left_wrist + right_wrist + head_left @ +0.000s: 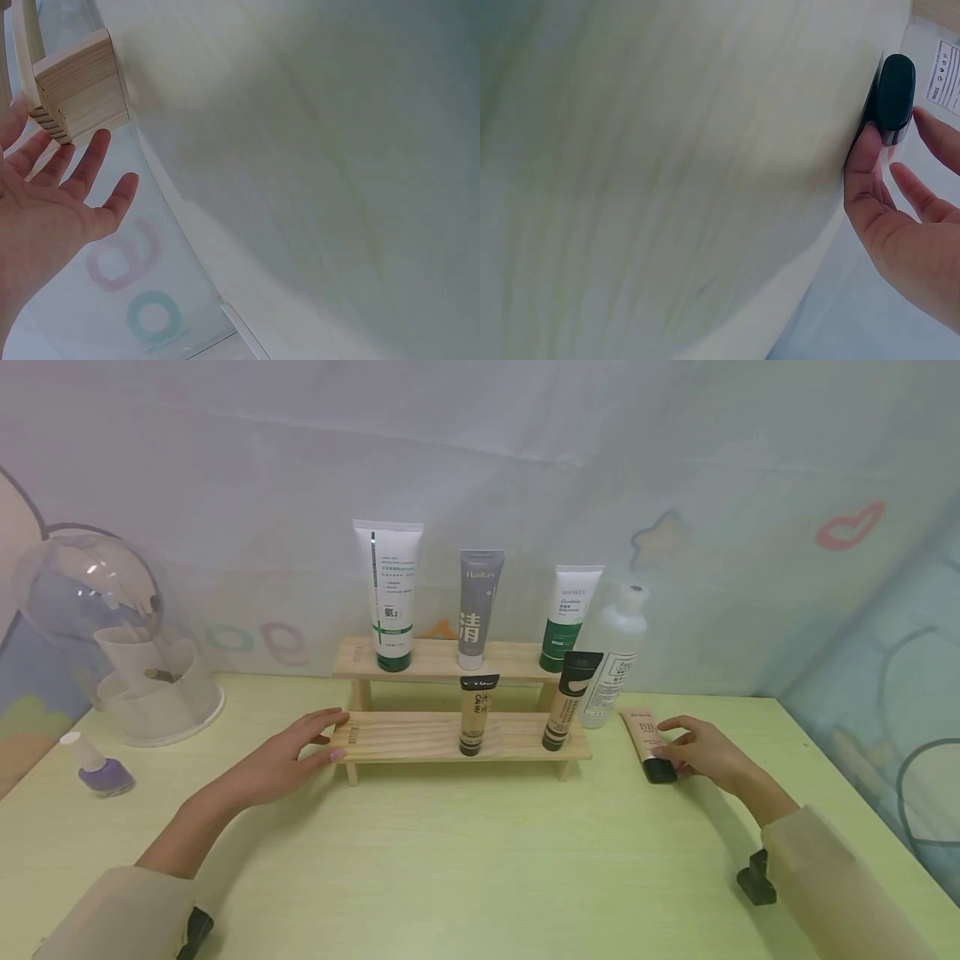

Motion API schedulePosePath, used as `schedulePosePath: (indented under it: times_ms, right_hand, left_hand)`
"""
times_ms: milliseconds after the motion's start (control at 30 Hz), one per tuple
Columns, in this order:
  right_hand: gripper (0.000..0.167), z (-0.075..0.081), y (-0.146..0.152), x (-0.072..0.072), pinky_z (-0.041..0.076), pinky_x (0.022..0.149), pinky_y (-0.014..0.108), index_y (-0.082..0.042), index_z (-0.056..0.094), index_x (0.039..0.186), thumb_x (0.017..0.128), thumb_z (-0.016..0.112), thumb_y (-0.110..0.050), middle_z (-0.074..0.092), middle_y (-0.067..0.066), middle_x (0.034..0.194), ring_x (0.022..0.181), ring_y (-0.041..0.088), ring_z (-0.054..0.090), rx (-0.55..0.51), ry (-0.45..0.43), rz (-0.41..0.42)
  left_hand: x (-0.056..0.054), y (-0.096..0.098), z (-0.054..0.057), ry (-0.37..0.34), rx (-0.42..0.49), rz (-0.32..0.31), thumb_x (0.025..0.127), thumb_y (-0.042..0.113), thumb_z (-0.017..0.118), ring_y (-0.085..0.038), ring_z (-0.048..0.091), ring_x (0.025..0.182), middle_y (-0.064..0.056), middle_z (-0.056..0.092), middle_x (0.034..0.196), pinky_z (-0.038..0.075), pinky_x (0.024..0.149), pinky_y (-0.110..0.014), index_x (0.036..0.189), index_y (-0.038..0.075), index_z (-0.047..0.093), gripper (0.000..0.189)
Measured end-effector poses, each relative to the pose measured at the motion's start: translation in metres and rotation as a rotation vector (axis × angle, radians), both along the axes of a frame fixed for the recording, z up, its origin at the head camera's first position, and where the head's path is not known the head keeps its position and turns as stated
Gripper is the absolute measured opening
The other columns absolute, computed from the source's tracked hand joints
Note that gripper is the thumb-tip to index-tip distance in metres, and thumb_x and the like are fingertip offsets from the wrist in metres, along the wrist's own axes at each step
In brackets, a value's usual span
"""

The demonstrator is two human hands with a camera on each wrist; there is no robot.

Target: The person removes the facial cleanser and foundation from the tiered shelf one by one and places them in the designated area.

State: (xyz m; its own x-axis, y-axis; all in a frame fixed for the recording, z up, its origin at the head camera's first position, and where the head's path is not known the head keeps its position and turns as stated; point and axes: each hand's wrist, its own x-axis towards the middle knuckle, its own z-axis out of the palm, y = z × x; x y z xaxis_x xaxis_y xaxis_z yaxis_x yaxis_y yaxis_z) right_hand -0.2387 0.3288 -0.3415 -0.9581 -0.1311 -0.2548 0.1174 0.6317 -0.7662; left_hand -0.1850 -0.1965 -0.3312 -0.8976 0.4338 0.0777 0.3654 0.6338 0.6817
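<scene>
While the left hand point(288, 760) holds the left end of a two-step wooden stand point(405, 739), thumb at the front edge and fingers behind, the right hand point(712, 756) grips a beige BB tube point(642, 735) near its black cap, thumb and fingers curled about it. That tube lies on the pale green worktop point(465, 860), label up, just to the right of the stand and slanting with its cap towards the person; whether it is lifted at all cannot be told. On the upper step stand three tubes, left to right: a tall white tube point(393, 585), a grey tube point(480, 602) and a white-and-green tube point(576, 589). On the lower step are two beige-and-black tubes, one near the middle point(476, 714) and one near the right end point(562, 714). A white bottle point(626, 631) stands between the stand and the BB tube. Far left, purple nail polish point(108, 777) sits near a clear domed holder point(153, 714). Behind hangs a pale printed backdrop point(300, 460).
</scene>
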Motion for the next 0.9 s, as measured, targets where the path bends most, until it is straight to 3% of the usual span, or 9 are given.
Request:
schedulePosePath:
  times_ms: [133, 433, 900]
  right_hand:
    - [0.058, 0.000, 0.002, 0.001, 0.048, 0.063, 0.031, 0.010, 0.031, 0.131, 0.089, 0.061, -0.015, 0.051, 0.010, 0.085, 0.070, 0.018, 0.051, 0.004, 0.006, 0.012]
    - [0.057, 0.009, 0.006, 0.010, 0.051, 0.068, 0.033, 0.010, 0.029, 0.132, 0.089, 0.060, -0.012, 0.055, 0.021, 0.100, 0.072, 0.022, 0.056, 0.026, 0.044, 0.070]
    - [0.044, 0.035, -0.024, 0.026, 0.051, 0.064, 0.032, 0.007, 0.042, 0.122, 0.087, 0.062, -0.012, 0.055, 0.014, 0.091, 0.071, 0.026, 0.058, 0.019, 0.138, 0.213]
  left_hand:
    - [0.000, -0.001, -0.001, -0.002, -0.006, 0.002, 0.096, 0.027, 0.049, -0.042, 0.042, 0.117, -0.024, 0.023, 0.143, 0.034, 0.088, -0.060, 0.139, -0.002, 0.029, 0.056]
    - [0.000, 0.000, 0.000, 0.003, -0.004, 0.001, 0.096, 0.026, 0.049, -0.042, 0.043, 0.116, -0.025, 0.024, 0.142, 0.035, 0.089, -0.059, 0.139, -0.003, 0.030, 0.055]
    - [0.000, 0.001, 0.002, 0.011, -0.001, 0.000, 0.096, 0.023, 0.050, -0.042, 0.043, 0.116, -0.025, 0.026, 0.142, 0.036, 0.088, -0.058, 0.138, -0.004, 0.030, 0.054]
